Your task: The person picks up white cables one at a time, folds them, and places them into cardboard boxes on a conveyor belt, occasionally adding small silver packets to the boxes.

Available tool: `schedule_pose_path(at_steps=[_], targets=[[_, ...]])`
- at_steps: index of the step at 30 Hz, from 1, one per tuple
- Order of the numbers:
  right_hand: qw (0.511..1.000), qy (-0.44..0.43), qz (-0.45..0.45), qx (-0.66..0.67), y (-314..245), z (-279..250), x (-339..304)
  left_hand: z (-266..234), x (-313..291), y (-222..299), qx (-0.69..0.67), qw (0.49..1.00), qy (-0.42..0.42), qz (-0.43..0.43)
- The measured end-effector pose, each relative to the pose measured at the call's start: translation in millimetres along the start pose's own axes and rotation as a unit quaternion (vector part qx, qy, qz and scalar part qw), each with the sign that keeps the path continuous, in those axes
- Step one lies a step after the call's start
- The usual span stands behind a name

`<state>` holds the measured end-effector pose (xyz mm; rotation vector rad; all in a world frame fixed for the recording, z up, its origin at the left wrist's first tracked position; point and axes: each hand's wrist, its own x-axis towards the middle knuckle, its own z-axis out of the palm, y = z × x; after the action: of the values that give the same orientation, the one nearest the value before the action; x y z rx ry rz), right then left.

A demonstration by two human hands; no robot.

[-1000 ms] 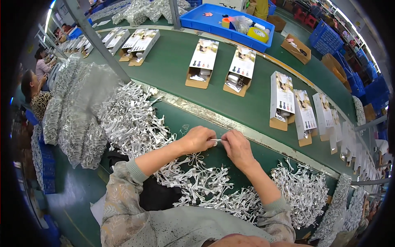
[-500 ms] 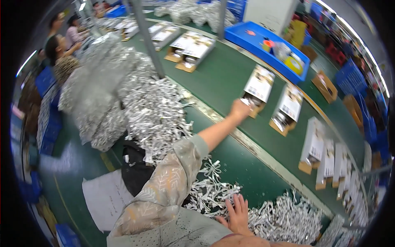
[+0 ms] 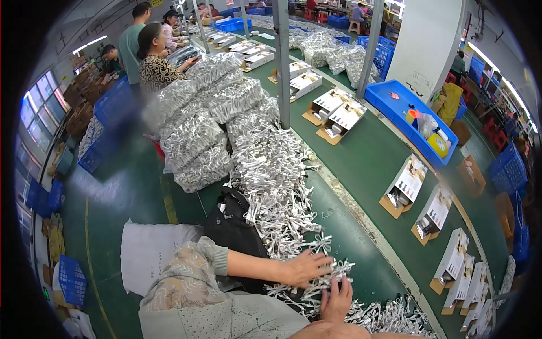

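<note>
Over a pile of white bundled cables, both my hands work close together at the table's near edge. My left hand lies palm down on a small heap of cables, its fingers spread. Just right of it, my right hand touches the same heap with its fingers stretched out. No cable is clearly gripped in either. More loose cables lie right of my right hand. Beyond the table's pale edge strip, open-ended white cartons with brown flaps rest on the green belt.
Clear bags of cables are stacked at the left. A black bag and a white sack lie by my left arm. A metal post rises beside the belt. A blue tray stands beyond. Several people sit or stand far left.
My left hand has come back from a carton on the belt to the cables beside my right hand. The view has shifted, showing more of the room.
</note>
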<state>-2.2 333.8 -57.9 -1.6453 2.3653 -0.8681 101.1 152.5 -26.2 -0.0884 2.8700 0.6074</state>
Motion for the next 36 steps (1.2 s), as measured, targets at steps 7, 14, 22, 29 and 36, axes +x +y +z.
schedule_pose_path(at_steps=[7, 14, 22, 29, 36], targets=[[0.968, 0.037, 0.149, 0.197, 8.1, -30.2, 34.1, -17.6, 18.4, -31.9, -0.091, 0.974, 0.196, -0.067], [0.985, 0.105, 0.108, 0.081, 28.5, -53.2, 50.4, -53.6, 57.2, -48.9, -0.405, 0.883, 0.207, -0.116], [0.968, 0.196, 0.127, 0.086, 53.4, -65.1, 62.4, -56.0, 72.3, -53.8, -0.233, 0.932, 0.266, -0.077], [0.676, 0.112, 0.365, 0.631, 65.6, -57.4, 96.0, -55.8, 78.2, -60.9, -0.322, 0.914, 0.151, -0.194], [0.558, 0.166, 0.381, 0.718, 104.2, -9.8, 164.0, -38.9, 69.3, -41.8, -0.013, 0.992, 0.081, -0.091]])
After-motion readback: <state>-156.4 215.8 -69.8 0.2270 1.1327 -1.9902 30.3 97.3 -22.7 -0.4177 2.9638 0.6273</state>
